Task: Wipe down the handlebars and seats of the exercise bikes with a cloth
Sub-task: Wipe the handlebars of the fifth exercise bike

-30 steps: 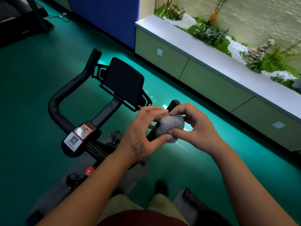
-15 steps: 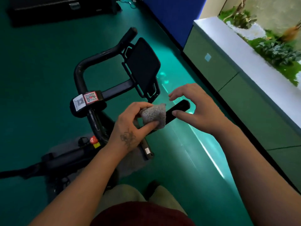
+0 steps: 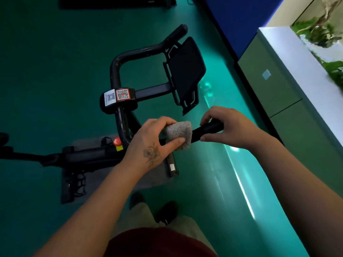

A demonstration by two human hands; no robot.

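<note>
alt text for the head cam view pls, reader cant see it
Seen from above, a person's left hand presses a grey cloth around the near handlebar grip of a black exercise bike, while the right hand grips the bar's end. The bike stands on a green floor.

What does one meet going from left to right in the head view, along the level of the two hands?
red knob → left hand → grey cloth → black handlebar grip → right hand

The left hand (image 3: 150,143) gripped a cloth (image 3: 179,134), thumb beneath. The right hand (image 3: 228,128) curled round the handlebar (image 3: 206,129) end.
</note>
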